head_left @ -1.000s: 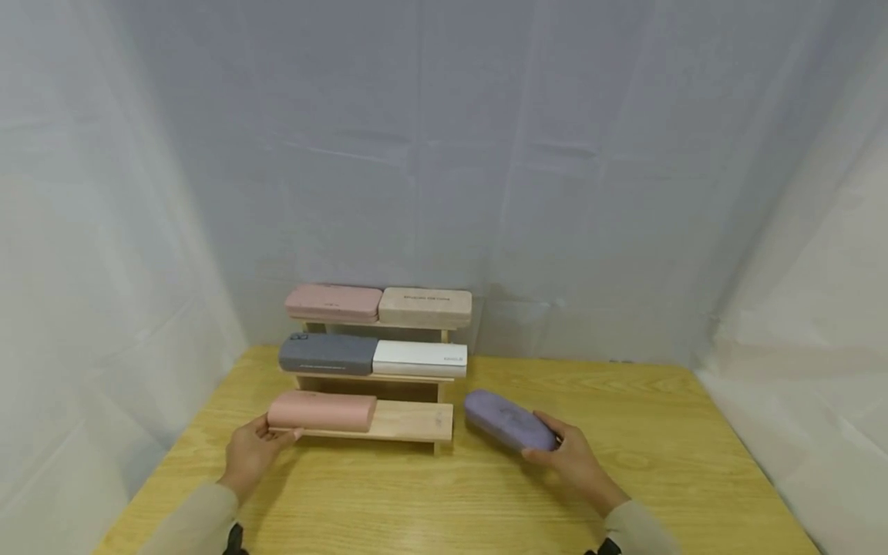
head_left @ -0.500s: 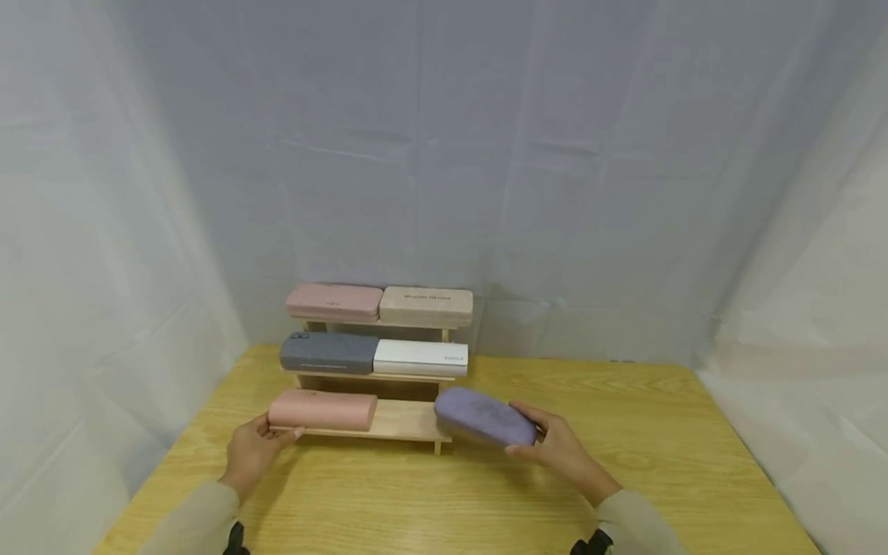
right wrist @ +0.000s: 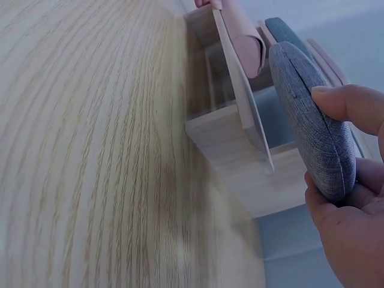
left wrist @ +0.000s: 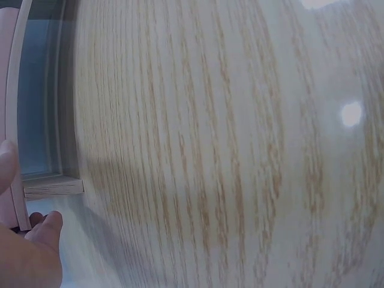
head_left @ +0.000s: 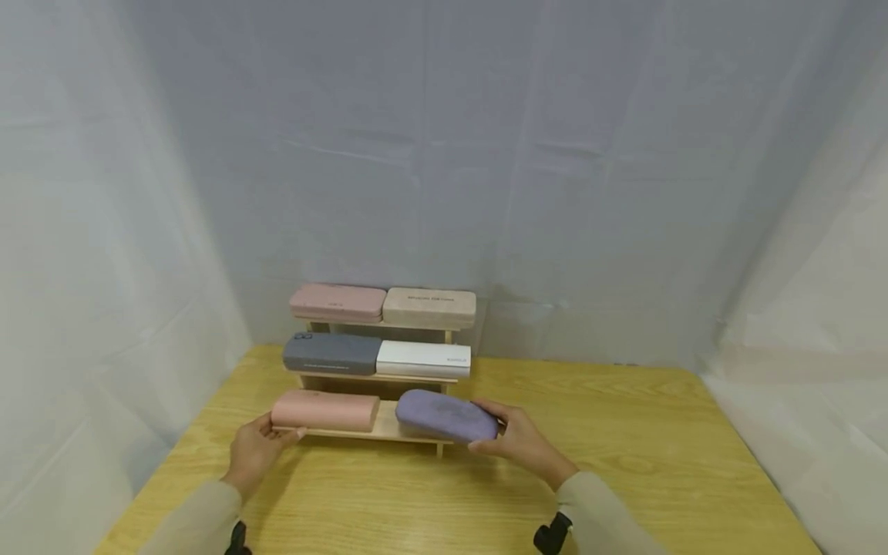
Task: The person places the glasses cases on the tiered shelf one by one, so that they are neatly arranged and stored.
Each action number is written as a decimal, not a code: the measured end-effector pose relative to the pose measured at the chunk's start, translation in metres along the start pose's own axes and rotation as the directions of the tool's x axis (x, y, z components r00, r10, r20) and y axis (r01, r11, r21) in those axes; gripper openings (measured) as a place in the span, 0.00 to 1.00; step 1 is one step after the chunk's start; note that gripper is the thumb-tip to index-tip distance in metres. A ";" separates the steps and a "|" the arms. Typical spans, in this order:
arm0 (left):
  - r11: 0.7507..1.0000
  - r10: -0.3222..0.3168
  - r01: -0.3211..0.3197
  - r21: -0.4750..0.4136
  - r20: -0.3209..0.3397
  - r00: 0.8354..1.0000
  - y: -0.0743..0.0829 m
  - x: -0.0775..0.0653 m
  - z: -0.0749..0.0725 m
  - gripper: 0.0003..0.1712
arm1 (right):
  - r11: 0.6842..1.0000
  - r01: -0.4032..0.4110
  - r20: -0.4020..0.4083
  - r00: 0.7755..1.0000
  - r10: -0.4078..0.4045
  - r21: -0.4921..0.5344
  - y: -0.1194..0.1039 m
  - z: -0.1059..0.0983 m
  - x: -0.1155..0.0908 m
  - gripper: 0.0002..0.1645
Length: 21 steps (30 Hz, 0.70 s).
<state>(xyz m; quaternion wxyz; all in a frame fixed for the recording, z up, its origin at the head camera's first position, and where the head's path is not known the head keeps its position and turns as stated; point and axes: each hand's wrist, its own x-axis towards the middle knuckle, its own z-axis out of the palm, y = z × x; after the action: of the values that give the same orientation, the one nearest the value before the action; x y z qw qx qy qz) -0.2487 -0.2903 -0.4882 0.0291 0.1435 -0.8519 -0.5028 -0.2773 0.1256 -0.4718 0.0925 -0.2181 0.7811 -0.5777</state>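
Observation:
A three-step wooden display stand (head_left: 387,422) holds several glasses cases. My left hand (head_left: 251,456) grips the left end of its bottom step, thumb along the front edge, right by the salmon-pink glasses case (head_left: 324,410) lying there. With thumb and fingers, my right hand (head_left: 522,444) holds a purple glasses case (head_left: 444,415) by its right end. This case is tilted, over the right half of the bottom step, its far end pointing toward the salmon-pink one. In the right wrist view, the held case (right wrist: 312,126) looks grey-blue, with a seam along its side, above the step's edge.
On the middle step lie a dark grey glasses case (head_left: 331,354) and a white one (head_left: 423,358). The top step bears a pink case (head_left: 338,302) and a beige one (head_left: 430,307). Pale sheeting (head_left: 541,193) surrounds the wooden table (head_left: 624,439).
My right hand has carried the purple glasses case leftward from beside the stand to over the bottom step, turning it more level with the step. My left hand has stayed in place.

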 end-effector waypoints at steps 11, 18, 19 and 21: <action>1.000 0.014 -0.014 -0.024 -0.009 1.000 0.000 0.001 0.002 0.44 | 0.993 0.051 0.037 0.998 -0.047 -0.107 0.004 0.016 0.020 0.44; 1.000 0.019 -0.018 0.025 -0.016 1.000 0.000 -0.001 0.002 0.45 | 0.990 0.006 0.091 0.996 0.007 -0.142 0.011 0.021 0.031 0.44; 0.999 0.023 -0.022 0.031 -0.015 1.000 0.000 -0.001 0.001 0.46 | 0.990 -0.004 0.094 0.995 0.018 -0.143 0.011 0.021 0.032 0.45; 0.999 0.024 -0.023 0.037 -0.016 1.000 0.001 -0.002 0.001 0.46 | 0.988 -0.016 0.096 0.995 0.031 -0.151 0.011 0.022 0.034 0.45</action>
<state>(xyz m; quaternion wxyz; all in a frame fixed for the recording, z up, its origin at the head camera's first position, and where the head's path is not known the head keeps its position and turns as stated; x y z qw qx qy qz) -0.2471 -0.2890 -0.4879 0.0395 0.1383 -0.8623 -0.4855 -0.3018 0.0939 -0.4857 0.1210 -0.2434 0.8194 -0.5047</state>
